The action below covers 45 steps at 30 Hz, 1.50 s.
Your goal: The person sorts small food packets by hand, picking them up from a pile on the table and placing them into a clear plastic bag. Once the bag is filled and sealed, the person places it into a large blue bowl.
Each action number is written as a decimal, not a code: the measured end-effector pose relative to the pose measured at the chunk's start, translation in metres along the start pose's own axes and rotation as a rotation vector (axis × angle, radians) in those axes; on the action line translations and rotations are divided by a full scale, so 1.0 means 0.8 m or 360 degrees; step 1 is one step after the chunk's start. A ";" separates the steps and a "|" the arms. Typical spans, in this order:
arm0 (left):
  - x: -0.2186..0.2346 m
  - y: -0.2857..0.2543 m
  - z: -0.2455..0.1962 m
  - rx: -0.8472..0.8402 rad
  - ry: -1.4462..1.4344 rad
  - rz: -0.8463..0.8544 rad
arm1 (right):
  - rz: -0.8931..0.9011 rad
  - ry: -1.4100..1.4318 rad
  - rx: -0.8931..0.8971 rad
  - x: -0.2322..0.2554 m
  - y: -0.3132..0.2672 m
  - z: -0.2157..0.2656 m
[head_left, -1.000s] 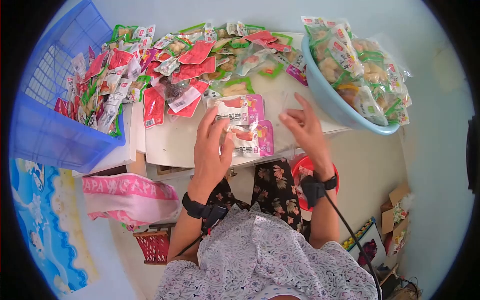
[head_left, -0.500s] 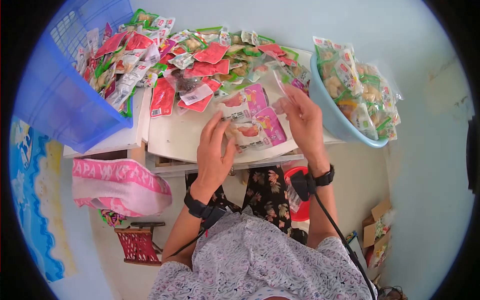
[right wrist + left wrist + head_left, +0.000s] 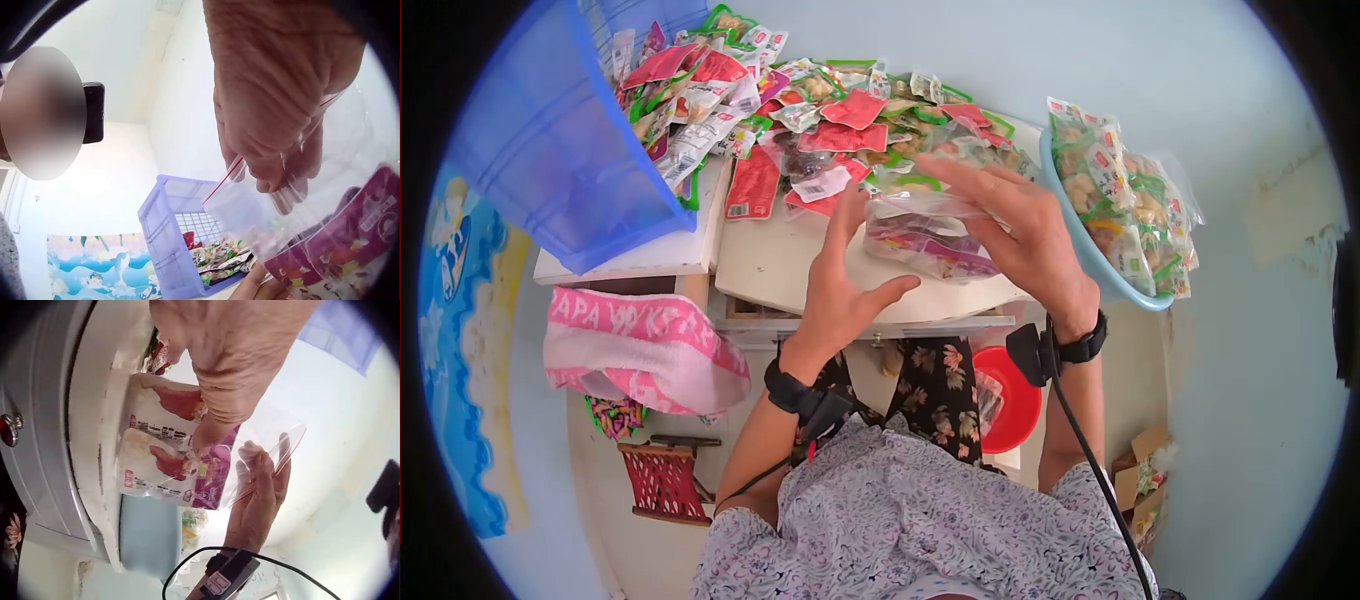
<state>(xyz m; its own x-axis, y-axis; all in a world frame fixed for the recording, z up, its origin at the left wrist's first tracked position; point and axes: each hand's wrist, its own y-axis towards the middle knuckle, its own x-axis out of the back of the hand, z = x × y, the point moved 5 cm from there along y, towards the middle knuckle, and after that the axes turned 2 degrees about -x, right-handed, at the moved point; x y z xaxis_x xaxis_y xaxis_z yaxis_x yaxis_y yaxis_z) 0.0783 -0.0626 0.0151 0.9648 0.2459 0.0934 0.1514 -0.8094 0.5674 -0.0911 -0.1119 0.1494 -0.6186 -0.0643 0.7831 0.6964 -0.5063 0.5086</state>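
Observation:
A clear zip bag (image 3: 930,262) with a red line along its mouth stands tilted up over the white table. Inside it lie purple-and-white snack packets (image 3: 169,464) picturing reddish-brown meat. My right hand (image 3: 1025,215) holds the bag by its top edge, and some of its fingers show through the clear plastic in the left wrist view. My left hand (image 3: 840,275) is at the bag's left side, fingers stretched upward and thumb spread apart. The thumb overlaps the packets in the left wrist view.
Sealed snack packets (image 3: 855,108) are heaped along the table's back. A blue plastic basket (image 3: 535,150) full of packets stands at the left, a light blue basin (image 3: 1100,262) of filled bags at the right. Below are a pink towel (image 3: 635,345) and a red bucket (image 3: 1020,405).
The bag with its packets lay flat on the table and now is raised upright. My right hand took its open end and moved over its top; the left thumb spread outward.

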 end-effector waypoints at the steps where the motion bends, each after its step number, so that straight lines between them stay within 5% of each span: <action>1: -0.002 0.005 0.001 -0.0001 -0.0022 0.0051 | -0.0011 -0.0037 0.0030 0.001 0.000 -0.001; 8: -0.014 0.037 0.014 0.0118 -0.0093 0.0317 | -0.0271 0.0044 -0.0084 0.015 -0.005 -0.006; 11: -0.024 0.039 0.022 0.0176 -0.0162 0.0302 | -0.0792 -0.0169 0.0008 0.029 -0.031 -0.021; 14: -0.031 0.040 0.043 0.0266 -0.0238 0.0234 | -0.1140 0.0473 -0.0466 0.023 -0.082 -0.051; 20: -0.036 0.049 0.061 0.0382 -0.0462 0.0273 | -0.0792 0.1184 -0.0956 -0.076 -0.126 -0.105; 23: -0.031 0.055 0.047 0.0338 -0.0370 0.0308 | -0.0746 0.1607 -0.0928 -0.087 -0.116 -0.104; 29: -0.013 0.041 0.034 0.0310 -0.0334 0.0283 | -0.0900 0.1508 -0.0946 -0.103 -0.127 -0.108; 35: -0.012 0.061 0.005 0.0417 -0.0327 0.0243 | -0.0726 0.1423 -0.0913 -0.084 -0.109 -0.118; 39: -0.012 0.077 -0.004 0.0439 -0.0440 0.0179 | -0.0899 0.1549 -0.0687 -0.052 -0.086 -0.107; 42: -0.008 0.095 -0.021 -0.0014 -0.0534 0.0118 | -0.0932 0.1488 -0.0561 -0.018 -0.065 -0.096; 45: -0.002 0.110 -0.034 0.0162 -0.0545 0.0093 | -0.0895 0.1398 -0.0552 0.005 -0.049 -0.084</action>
<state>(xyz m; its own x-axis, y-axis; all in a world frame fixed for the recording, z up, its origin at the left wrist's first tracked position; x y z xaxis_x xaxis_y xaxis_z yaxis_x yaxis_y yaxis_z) 0.0843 -0.1193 0.0872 0.9860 0.0188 -0.1659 0.0979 -0.8699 0.4834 -0.1452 -0.1500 0.1086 -0.9548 -0.2688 -0.1269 0.1789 -0.8606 0.4769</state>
